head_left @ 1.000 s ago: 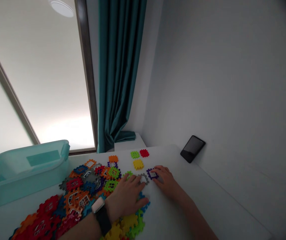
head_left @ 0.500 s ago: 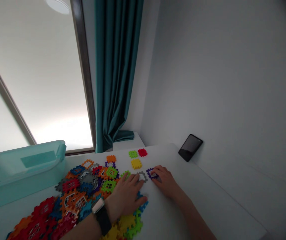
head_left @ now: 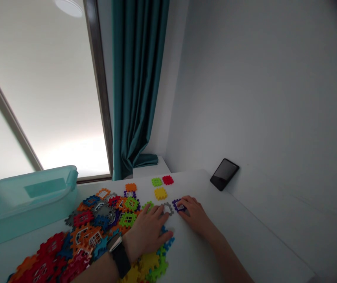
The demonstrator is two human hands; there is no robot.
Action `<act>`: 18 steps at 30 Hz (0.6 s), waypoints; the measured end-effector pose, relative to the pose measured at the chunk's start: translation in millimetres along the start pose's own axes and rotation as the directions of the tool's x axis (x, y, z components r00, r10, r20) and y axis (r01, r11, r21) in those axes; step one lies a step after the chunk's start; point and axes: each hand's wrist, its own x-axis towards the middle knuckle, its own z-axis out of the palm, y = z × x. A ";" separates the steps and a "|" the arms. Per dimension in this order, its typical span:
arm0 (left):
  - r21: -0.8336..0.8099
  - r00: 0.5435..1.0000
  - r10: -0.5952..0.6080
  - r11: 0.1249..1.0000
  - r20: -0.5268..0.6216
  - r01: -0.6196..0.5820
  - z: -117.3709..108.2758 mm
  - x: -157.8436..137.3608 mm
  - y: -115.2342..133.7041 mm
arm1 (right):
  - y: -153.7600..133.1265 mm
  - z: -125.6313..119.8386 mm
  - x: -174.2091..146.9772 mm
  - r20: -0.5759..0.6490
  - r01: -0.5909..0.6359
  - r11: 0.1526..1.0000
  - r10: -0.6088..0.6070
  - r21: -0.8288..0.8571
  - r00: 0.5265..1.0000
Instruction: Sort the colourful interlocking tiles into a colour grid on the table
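Observation:
My left hand [head_left: 151, 230], with a watch on its wrist, lies spread over the right side of a pile of plastic interlocking tiles. Its fingertips rest at a grey window tile [head_left: 168, 209], partly covering it, and a light green tile [head_left: 148, 206] shows just beyond them. My right hand [head_left: 195, 215] bends over a purple window tile [head_left: 176, 203] flat on the table, fingers on top and thumb at the near side. The grey and purple tiles lie side by side. Farther back lie a yellow tile [head_left: 160, 193], a green tile [head_left: 157, 181] and a red tile [head_left: 168, 180].
The pile of tiles [head_left: 82, 218] in many colours covers the left part of the white table [head_left: 197, 251]. A teal plastic bin [head_left: 26, 220] stands at the far left. A black phone or tablet [head_left: 225, 174] rests by the wall at right. A green curtain [head_left: 139, 78] hangs behind.
Almost nothing differs. Both hands stay in place, the right one shifting very slightly at the purple tile.

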 end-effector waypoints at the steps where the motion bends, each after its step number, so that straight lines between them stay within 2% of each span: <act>1: 0.000 1.000 0.003 1.000 -0.003 -0.003 0.5 -0.3 -0.3 | 0.0 0.4 -0.2 -0.002 0.001 1.000 -0.001 0.000 1.000; 12: 0.031 1.000 0.014 0.999 -0.025 -0.013 -7.8 -1.2 -0.1 | 2.2 1.5 -1.7 -0.052 0.006 1.000 -0.005 0.025 0.999; 18: 0.036 0.998 -0.017 0.999 -0.054 0.019 -18.8 -16.1 -7.7 | -1.3 3.0 -1.9 -0.097 0.050 0.998 -0.047 0.030 0.994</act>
